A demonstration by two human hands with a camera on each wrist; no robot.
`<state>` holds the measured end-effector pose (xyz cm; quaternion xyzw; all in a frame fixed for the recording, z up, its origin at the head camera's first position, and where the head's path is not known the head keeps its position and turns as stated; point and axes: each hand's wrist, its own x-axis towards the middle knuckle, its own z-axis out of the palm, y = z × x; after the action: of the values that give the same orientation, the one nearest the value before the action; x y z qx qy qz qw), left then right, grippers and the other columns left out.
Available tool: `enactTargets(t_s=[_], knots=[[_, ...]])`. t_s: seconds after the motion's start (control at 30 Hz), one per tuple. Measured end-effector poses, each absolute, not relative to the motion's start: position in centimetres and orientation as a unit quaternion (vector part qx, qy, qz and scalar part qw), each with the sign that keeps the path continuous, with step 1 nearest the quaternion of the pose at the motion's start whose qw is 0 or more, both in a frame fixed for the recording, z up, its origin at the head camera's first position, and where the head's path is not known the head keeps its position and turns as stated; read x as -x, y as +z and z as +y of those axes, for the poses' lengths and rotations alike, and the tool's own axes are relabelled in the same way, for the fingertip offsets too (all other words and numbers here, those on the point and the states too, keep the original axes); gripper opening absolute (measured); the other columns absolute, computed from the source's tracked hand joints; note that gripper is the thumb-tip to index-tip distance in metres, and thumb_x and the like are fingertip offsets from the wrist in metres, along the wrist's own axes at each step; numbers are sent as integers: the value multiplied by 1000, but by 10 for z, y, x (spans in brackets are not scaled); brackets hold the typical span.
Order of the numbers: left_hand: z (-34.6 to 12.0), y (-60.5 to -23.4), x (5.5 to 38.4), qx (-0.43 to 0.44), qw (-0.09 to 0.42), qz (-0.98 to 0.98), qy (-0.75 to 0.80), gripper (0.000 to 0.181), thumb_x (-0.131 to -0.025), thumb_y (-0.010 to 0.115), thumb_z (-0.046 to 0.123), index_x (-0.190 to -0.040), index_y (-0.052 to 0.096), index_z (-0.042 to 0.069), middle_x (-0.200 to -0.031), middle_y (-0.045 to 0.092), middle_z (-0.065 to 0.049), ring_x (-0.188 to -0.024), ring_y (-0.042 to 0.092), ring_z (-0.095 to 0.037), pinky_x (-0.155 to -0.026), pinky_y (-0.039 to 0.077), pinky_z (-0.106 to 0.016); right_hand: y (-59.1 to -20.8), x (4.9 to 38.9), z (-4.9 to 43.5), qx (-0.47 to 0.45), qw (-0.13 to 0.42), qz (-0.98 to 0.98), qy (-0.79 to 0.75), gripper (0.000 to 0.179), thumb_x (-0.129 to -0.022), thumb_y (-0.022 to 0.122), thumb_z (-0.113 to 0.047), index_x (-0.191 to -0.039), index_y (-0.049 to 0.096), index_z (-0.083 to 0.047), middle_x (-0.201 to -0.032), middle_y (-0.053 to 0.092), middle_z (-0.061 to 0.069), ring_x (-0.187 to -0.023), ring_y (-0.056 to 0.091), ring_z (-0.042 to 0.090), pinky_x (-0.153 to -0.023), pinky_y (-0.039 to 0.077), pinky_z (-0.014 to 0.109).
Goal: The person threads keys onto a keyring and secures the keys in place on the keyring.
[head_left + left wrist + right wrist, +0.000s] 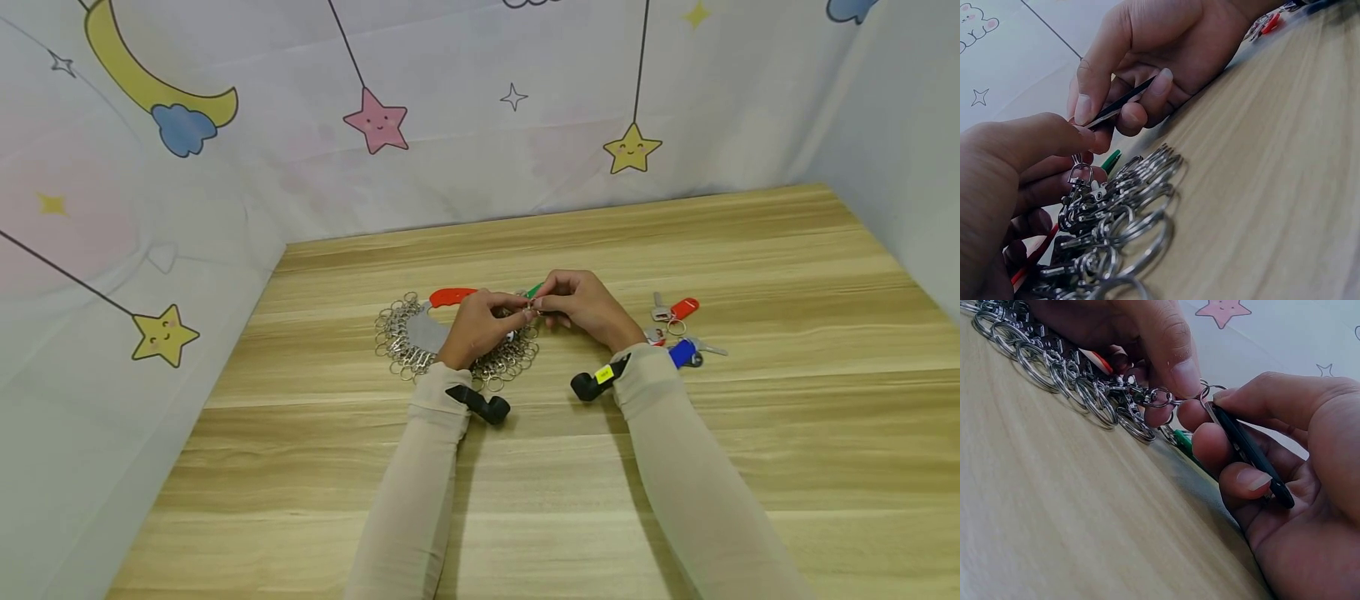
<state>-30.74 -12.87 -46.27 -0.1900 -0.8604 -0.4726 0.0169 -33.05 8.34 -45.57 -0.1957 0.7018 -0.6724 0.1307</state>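
Observation:
My left hand (480,327) pinches a small metal ring (1204,395) between thumb and fingers, beside a swivel clasp (1080,182). Opposite it, my right hand (587,307) grips a slim black-and-silver piece (1249,451); its exact kind is unclear. The ring meets one end of this piece, but fingertips partly hide the join. Below the left hand lies a rounded grey plate (426,332) with a red handle (450,297), edged with many clasps and split rings (392,333). A green piece (1183,440) shows just below the fingertips.
To the right of the right wrist lie keys with a red tag (685,308) and a blue tag (682,353). The wood-grain table (540,500) ends at a printed cloth backdrop (480,167) behind and pale side walls.

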Motion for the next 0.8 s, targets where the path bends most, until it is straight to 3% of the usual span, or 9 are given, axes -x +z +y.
enactTargets(t_s=[0.57,0.8], knots=[[-128,-462,307,191,19,-859,-474,26,-94,75,28,-113,78,11,-104,69,3,-76,62,-16,-64,50,-33,-455,329,85,207,130,700,-671,14,-99,66,-8,-98,69,6,-92,66,25,-63,59,27,-50,43,29],[-128,-461,306,184,17,-862,-472,28,-94,75,29,-114,78,10,-105,66,1,-83,60,-16,-67,51,-33,-456,330,84,212,129,701,-669,14,-99,66,-8,-98,69,6,-92,66,25,-62,59,25,-50,43,29]])
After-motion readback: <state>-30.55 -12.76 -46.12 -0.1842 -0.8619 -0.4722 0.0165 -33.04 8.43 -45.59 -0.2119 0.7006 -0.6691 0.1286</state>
